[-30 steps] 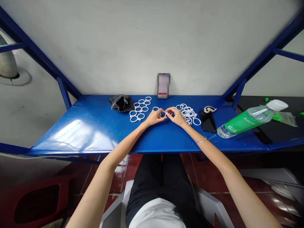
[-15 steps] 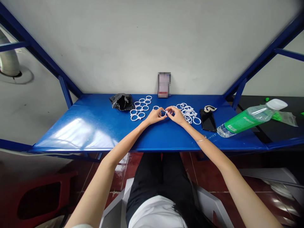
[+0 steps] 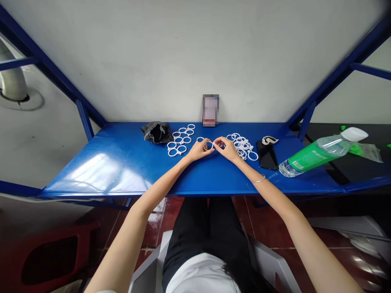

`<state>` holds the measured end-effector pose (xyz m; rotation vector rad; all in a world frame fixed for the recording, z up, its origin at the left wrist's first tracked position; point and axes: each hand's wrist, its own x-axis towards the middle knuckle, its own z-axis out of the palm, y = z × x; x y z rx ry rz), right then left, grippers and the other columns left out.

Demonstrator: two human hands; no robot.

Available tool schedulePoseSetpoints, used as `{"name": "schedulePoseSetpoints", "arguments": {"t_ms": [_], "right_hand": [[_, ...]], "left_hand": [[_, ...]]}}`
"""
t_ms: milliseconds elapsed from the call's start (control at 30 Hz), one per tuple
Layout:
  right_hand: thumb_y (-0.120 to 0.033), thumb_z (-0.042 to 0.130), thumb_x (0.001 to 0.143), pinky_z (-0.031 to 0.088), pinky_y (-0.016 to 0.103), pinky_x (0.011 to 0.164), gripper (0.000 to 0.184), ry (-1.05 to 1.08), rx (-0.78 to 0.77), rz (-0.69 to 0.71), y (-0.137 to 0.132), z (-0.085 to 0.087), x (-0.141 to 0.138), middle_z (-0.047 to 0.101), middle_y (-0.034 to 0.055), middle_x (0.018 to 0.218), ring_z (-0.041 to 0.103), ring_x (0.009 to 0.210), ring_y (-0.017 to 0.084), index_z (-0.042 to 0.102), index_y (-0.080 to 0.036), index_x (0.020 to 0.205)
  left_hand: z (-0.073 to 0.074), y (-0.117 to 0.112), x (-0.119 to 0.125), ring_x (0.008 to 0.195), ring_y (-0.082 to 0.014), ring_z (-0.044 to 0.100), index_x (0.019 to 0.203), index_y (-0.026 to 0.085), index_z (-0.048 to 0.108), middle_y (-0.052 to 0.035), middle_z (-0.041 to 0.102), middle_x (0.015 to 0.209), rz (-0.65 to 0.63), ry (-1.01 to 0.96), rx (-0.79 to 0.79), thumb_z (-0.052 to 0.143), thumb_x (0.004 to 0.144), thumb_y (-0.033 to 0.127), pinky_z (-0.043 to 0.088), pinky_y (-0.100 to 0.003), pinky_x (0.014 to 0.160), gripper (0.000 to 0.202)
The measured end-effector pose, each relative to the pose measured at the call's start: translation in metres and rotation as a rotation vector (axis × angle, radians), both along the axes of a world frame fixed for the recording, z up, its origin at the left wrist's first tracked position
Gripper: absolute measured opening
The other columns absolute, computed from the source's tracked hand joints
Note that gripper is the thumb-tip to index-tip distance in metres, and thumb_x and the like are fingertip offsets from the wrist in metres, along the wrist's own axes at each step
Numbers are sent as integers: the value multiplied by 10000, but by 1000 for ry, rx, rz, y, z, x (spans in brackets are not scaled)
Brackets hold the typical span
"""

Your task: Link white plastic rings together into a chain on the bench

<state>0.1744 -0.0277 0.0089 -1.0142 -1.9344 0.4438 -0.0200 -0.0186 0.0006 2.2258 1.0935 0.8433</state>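
Between fingertips, small white ring

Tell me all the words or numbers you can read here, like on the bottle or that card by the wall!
No text here can be read.
Green label on the water bottle: white print, too small and blurred to read.
Upright card by the wall: blurred out, unreadable.
Black phone, white rings: no writing visible.

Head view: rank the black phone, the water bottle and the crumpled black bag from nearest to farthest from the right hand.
1. Black phone, just right of the right hand.
2. Crumpled black bag, across on the left, past the left hand.
3. Water bottle, far right at the table edge.
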Motion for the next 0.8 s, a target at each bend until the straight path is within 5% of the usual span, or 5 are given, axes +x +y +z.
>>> {"name": "schedulePoseSetpoints", "arguments": {"t_ms": [567,800], "right_hand": [[-286,598,866,537,316,648,79,-5,24,138,-8,5,-3,688,39,828,625,686,169,606,-210,843],[-284,603,862,531,315,644,75,-11,35,138,-8,8,-2,678,32,803,610,666,165,608,-212,842]], "left_hand": [[2,-2,0,542,-91,492,868,153,607,46,530,590,-80,81,65,621,812,548,315,-209,546,399],[14,1,-4,553,-95,504,1004,154,606,46,556,626,-141,76,-82,627,816,531,341,-206,555,422]]}}
